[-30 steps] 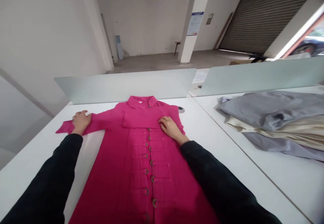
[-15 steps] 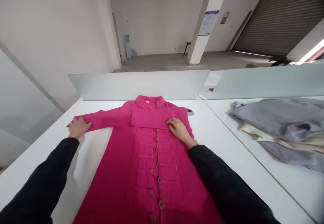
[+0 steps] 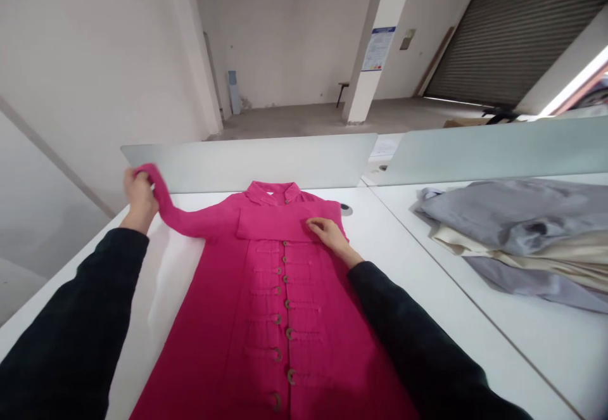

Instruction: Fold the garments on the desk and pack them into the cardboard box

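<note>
Sleeve end [image 3: 164, 203] sits pinched in the left hand [image 3: 139, 193], lifted at frame left, running rightward into the pink dress [image 3: 266, 306]. Right hand [image 3: 327, 234] presses flat on its chest.

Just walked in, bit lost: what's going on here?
A pink dress lies spread buttons-up on a white table. The person's left hand holds its sleeve up off the table; the right hand lies flat on the chest. Grey and cream clothes are piled to the right.

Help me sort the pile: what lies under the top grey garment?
Under the top grey garment a cream garment shows, then another grey piece below. How far they reach beneath is covered.
</note>
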{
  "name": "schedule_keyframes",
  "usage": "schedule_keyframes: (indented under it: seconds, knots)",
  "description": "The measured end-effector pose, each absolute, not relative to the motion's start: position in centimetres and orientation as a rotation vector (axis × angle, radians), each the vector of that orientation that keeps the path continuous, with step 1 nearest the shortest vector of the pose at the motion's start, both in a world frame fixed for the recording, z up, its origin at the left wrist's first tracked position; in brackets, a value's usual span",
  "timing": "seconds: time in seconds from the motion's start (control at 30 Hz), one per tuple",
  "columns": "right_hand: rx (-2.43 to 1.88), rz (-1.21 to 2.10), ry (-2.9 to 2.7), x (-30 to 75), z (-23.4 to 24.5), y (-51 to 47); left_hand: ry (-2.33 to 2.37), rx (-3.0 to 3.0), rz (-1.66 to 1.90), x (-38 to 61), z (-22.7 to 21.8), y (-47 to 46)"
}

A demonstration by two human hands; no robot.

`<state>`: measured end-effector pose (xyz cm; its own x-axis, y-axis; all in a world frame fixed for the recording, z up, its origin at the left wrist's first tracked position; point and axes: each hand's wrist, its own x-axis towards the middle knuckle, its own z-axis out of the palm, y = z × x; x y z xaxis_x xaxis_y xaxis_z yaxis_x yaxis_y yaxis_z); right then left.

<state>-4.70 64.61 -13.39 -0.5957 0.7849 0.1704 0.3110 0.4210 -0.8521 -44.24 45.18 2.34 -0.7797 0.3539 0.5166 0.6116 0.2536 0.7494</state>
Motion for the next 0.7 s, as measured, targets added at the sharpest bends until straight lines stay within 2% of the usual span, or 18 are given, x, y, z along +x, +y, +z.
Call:
schedule_keyframes:
  seconds: [0.1,0.17,0.27,0.33,0.47,0.63,0.7]
  knots:
    - [-0.923,1.512,-1.699,-4.6,-11.2,65.4,-2.293,-1.174,-1.672,-38.0,3.4,50.4]
    - [-0.886,1.707,-1.414,-4.4,-10.0,66.0,-2.219,-1.78,-1.648,-32.7,2.8,52.9]
    - [-0.963,1.829,-1.187,-3.7,-9.4,66.9,-2.216,-2.473,-1.074,-26.7,0.1,54.6]
    - [-1.096,1.806,-1.235,-3.0,-9.7,67.4,-2.25,-2.558,-0.733,-25.7,-2.2,54.8]
    - [-1.191,1.59,-1.66,-2.7,-10.9,68.3,-2.44,-2.163,-0.403,-30.6,-6.2,53.8]
    - [-1.426,0.715,-2.232,-5.4,-10.7,69.5,-2.622,-1.895,-0.263,-37.7,-8.6,51.5]
    - [-1.452,0.559,-2.29,-6.4,-10.3,70.0,-2.643,-1.869,-0.241,-38.4,-9.7,50.9]
